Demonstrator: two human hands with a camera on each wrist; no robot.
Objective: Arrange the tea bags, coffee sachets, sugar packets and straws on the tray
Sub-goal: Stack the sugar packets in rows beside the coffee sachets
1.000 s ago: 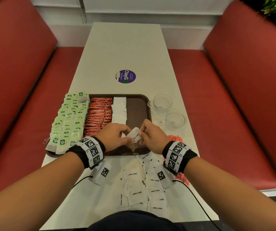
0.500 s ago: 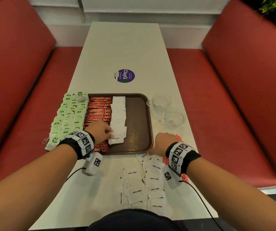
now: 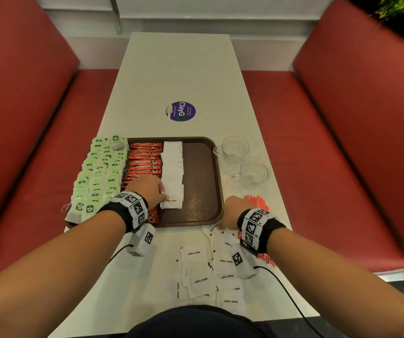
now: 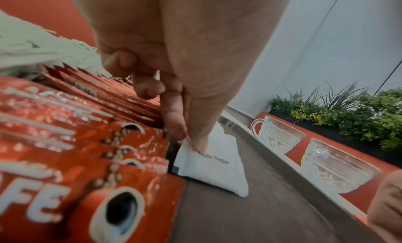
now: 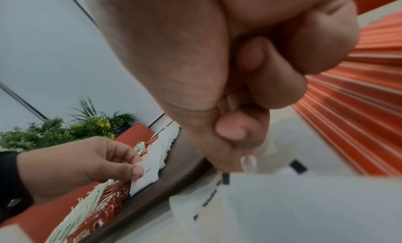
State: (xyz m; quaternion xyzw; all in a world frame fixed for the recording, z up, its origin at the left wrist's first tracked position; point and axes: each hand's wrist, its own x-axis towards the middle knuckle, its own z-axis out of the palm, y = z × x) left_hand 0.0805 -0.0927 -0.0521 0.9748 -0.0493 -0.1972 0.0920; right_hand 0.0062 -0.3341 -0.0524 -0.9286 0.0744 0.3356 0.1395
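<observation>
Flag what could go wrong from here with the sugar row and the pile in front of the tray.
1. The left hand pinches the nearest sugar packet right beside the coffee sachets; letting go carelessly could skew the row.
2. The right hand picks from overlapping loose packets; it may lift two or scatter them.
3. The straws lie near the table edge, by that wrist; a nudge could roll them off.
</observation>
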